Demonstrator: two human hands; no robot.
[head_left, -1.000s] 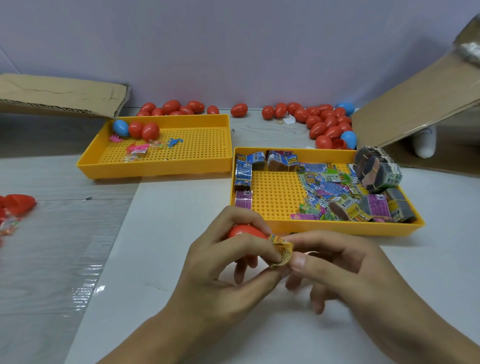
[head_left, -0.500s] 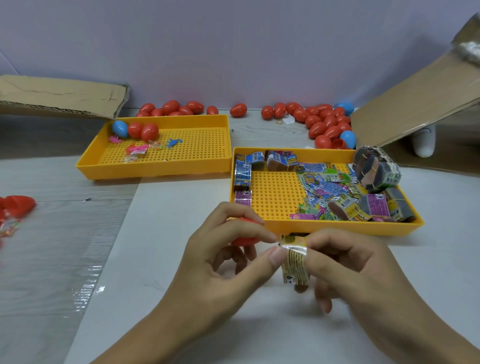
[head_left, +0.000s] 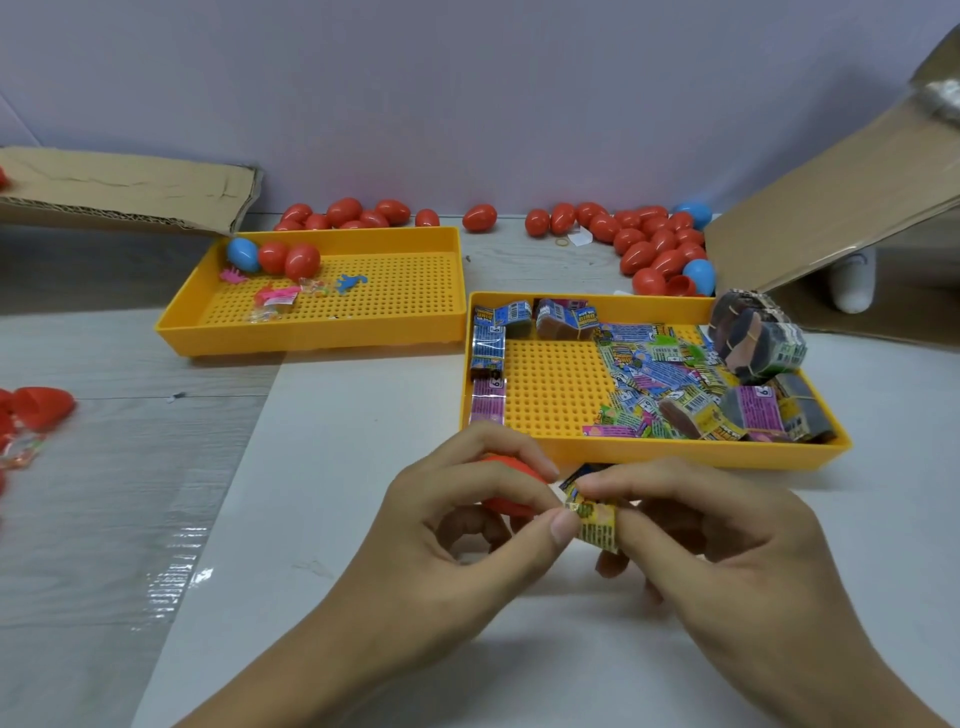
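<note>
Folded leaflet (head_left: 596, 525) sits pinched between left hand (head_left: 441, 545) and right hand (head_left: 727, 545) fingers (head_left: 654, 480).

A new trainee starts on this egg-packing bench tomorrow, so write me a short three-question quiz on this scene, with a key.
1. True or false: the left hand holds a red plastic egg.
2. What does the right hand pinch? A) a rubber band B) a small folded printed paper leaflet C) a pink toy
3. How many blue plastic eggs lie in the farther yellow perforated plastic tray?

Key: 1 true; 2 B; 3 one.
</note>
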